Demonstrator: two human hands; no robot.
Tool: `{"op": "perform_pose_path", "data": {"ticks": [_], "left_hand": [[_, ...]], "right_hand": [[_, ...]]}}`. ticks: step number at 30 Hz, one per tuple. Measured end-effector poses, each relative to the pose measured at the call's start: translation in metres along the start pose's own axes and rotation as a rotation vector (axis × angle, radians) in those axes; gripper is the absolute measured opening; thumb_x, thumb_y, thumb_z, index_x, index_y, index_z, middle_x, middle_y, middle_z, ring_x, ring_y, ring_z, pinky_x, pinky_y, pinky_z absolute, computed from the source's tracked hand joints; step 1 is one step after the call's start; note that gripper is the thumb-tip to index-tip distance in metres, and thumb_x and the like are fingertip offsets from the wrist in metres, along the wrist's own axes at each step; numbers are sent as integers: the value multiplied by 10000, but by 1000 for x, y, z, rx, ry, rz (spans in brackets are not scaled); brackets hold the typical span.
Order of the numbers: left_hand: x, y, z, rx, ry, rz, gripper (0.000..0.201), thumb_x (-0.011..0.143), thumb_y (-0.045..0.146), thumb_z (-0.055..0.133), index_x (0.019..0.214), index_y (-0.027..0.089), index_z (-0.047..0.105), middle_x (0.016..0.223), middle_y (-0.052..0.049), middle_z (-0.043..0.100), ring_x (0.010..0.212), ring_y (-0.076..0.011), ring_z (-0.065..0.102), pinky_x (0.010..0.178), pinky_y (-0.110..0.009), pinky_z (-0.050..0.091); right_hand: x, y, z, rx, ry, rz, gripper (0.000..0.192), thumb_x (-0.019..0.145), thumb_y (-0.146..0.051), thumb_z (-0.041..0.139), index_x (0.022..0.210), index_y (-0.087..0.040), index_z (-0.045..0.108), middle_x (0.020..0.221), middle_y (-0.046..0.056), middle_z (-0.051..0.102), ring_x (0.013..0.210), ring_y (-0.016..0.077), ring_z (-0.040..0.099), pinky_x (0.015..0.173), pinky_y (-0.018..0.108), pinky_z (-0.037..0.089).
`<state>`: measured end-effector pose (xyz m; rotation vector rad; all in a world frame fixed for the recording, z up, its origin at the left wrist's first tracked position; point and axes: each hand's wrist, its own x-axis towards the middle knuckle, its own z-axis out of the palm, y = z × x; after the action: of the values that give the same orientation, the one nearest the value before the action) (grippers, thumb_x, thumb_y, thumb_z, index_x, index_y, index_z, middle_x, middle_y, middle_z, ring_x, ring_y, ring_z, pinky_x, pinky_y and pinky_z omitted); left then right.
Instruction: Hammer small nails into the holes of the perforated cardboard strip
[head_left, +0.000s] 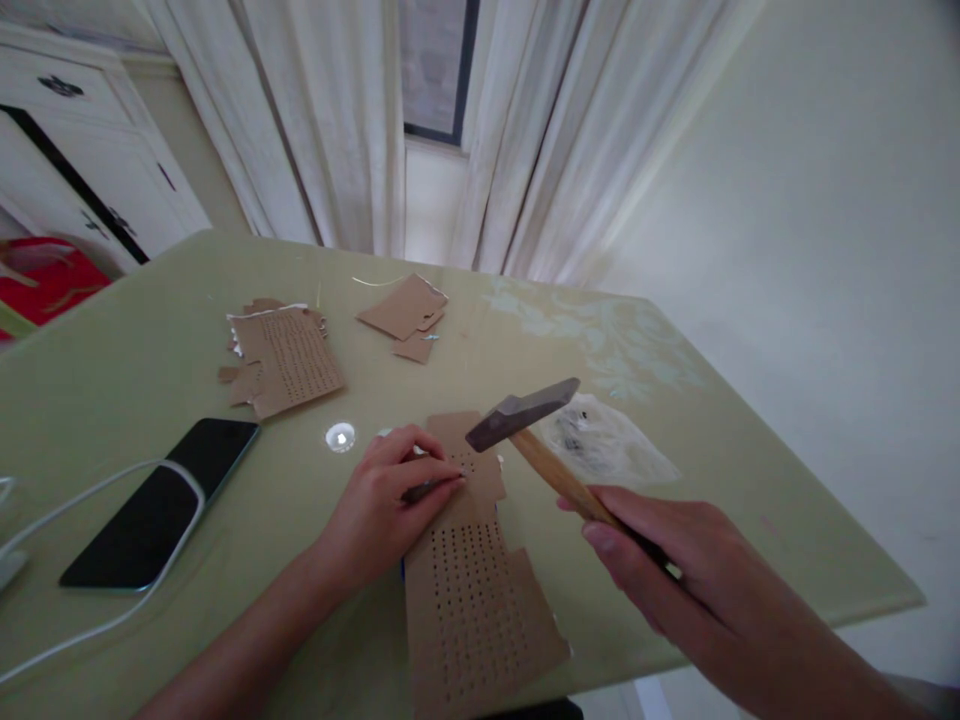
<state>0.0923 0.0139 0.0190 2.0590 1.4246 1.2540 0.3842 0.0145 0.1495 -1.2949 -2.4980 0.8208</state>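
A brown cardboard strip [480, 600] with rows of small punched holes lies on the table in front of me. My left hand [386, 495] rests at the strip's upper left side. Its thumb and fingers pinch a tiny, nail-like metal piece [463, 473] against the cardboard; most of it is hidden by the fingertips. My right hand [667, 570] is wrapped round the wooden handle of a hammer [525, 412]. The hammer's dark metal head hangs above the cardboard, up and to the right of the left fingertips, without touching them.
A crumpled clear plastic bag [604, 440] with small dark things in it lies beyond the hammer. Punched cardboard [292, 360] and plain cardboard scraps [405, 308] sit farther back. On the left are a phone [165, 500], a white cable [97, 630] and a small shiny round thing [340, 437].
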Motion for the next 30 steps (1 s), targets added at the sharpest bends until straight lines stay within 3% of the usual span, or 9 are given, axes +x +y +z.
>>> {"op": "perform_pose_path", "data": {"ticks": [5,10,14,17,21,25,30], "left_hand": [[1,2,-2,-19,-28,-33,104,994,264,766,956,278,861,1084,-53,745,969,-224,720,863,-388,560],[1,4,-2,-45,-23,-64,101,976,341,811,1050,290,855,1110,-50,741,994,-235,733,896,-401,602],[0,4,-1,-65,-10,-119,424,880,394,912,1276,291,802,1269,-73,699,1096,-267,735,965,-433,634],[-2,3,0,-62,10,-140,514,875,399,916,1353,288,762,1327,-85,666,1080,-261,725,969,-442,645],[-7,2,2,-64,89,-109,472,950,421,841,1391,306,721,1333,-86,638,1150,-268,680,970,-424,625],[-13,-1,5,-80,174,-116,327,1077,384,659,1391,299,687,1366,-89,592,1213,-260,615,941,-375,579],[-18,-9,8,-82,238,-147,306,1144,365,508,1410,284,637,1364,-87,571,1129,-235,581,875,-348,528]], "right_hand": [[3,4,12,-3,-115,3,341,1183,-401,473,942,-237,651,801,-4,722,722,169,672,680,298,453],[-1,5,19,30,-69,20,334,1186,-407,467,961,-233,641,822,7,728,731,171,679,701,301,460],[0,7,24,15,-112,14,324,1182,-371,461,984,-229,675,818,12,738,739,183,686,694,308,456],[7,15,28,-10,-43,16,342,1183,-398,455,985,-222,671,806,12,730,726,183,683,692,308,452],[35,37,40,-223,150,58,313,1175,-353,426,1139,-186,688,949,82,789,858,247,749,776,343,495],[70,59,65,-551,50,261,313,1183,-304,419,1304,-163,671,1194,144,809,995,296,795,770,349,515],[85,73,92,-615,42,311,291,1176,-285,434,1253,-171,691,1133,165,805,955,304,803,664,340,492]]}}
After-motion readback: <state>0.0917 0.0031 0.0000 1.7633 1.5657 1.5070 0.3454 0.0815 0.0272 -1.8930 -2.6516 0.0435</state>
